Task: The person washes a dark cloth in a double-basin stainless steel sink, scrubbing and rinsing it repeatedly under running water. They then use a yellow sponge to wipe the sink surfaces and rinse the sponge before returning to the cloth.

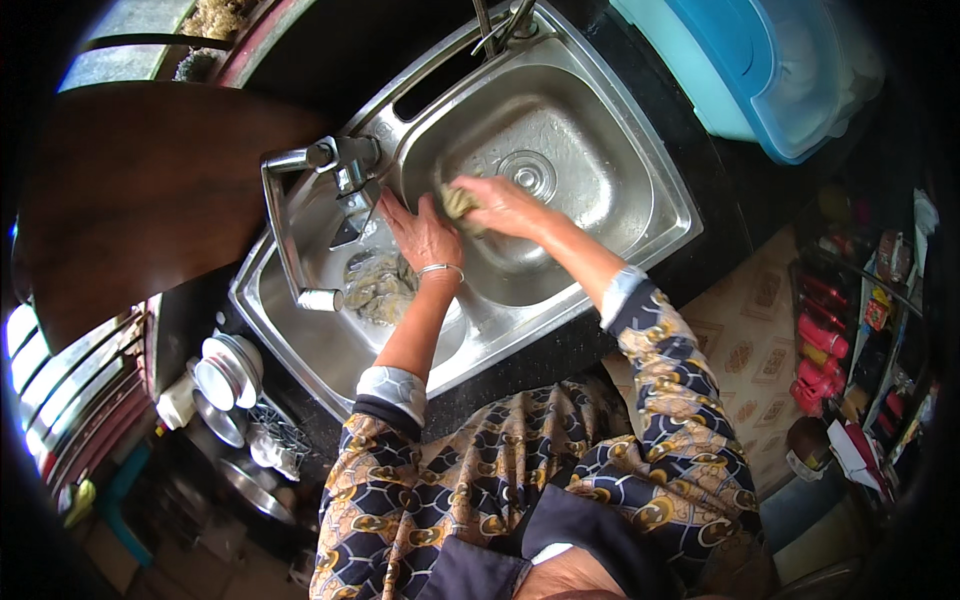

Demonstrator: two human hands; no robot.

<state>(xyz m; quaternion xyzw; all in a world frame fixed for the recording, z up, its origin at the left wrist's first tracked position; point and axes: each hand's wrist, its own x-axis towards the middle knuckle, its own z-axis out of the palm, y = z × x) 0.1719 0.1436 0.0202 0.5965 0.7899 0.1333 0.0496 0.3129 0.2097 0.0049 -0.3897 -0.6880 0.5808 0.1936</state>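
Note:
My right hand [501, 206] is closed on a greenish-beige wet clump [457, 201], blurred, too unclear to name surely, over the left side of the right basin [600, 202]. My left hand [424, 234], with a bracelet at its wrist, has its fingers apart at the divider between the two basins, just beside the chrome faucet [352, 172]. Whether its fingertips touch the divider or the faucet is unclear. Beneath and left of it, similar greenish-brown soft pieces [375, 289] lie wet in the left basin [300, 330], partly hidden by the hand and forearm.
A blue lidded plastic box [720, 67] stands on the dark counter [652, 120] at upper right. Stacked bowls [229, 371] and metal dishes are at lower left. A brown board [150, 187] stands left of the faucet. Another tap [517, 19] rises behind the sink. Shelves with bottles [821, 337] are at right.

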